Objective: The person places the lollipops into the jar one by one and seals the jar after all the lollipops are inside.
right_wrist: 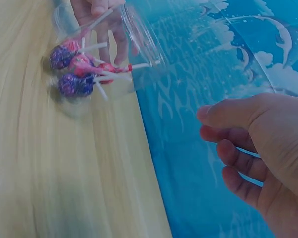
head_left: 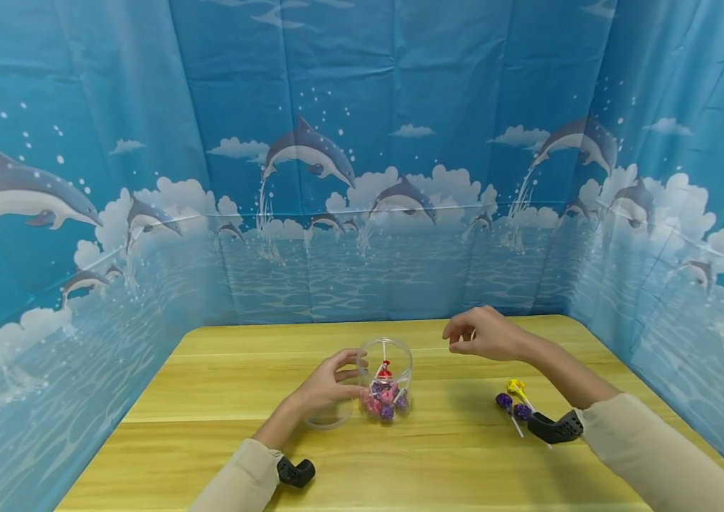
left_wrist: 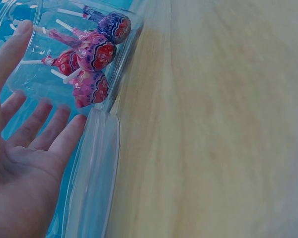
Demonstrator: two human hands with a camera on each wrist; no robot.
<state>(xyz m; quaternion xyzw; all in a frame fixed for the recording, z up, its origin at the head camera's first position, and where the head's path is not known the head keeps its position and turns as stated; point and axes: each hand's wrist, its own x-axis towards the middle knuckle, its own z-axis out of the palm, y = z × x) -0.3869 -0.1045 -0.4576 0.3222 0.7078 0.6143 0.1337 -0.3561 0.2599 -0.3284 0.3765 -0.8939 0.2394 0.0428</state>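
Note:
A clear plastic jar (head_left: 405, 387) stands upright on the table with several wrapped lollipops (left_wrist: 97, 52) in it, pink, purple and red. One red lollipop (head_left: 385, 370) sits on top, its stick pointing up. At the jar's left side is my left hand (head_left: 331, 380), fingers spread and only slightly bent, fingertips at the wall. A clear round lid (left_wrist: 97, 173) lies beneath that hand. My right hand (head_left: 488, 335) hovers right of the jar, above the table, fingers loosely bent and nothing between them.
Two purple lollipops (head_left: 504, 401) and a yellow lollipop (head_left: 516, 386) lie on the wooden table (head_left: 221, 398), below my right forearm. A blue dolphin-print curtain (head_left: 349, 270) hangs behind the table and along both sides.

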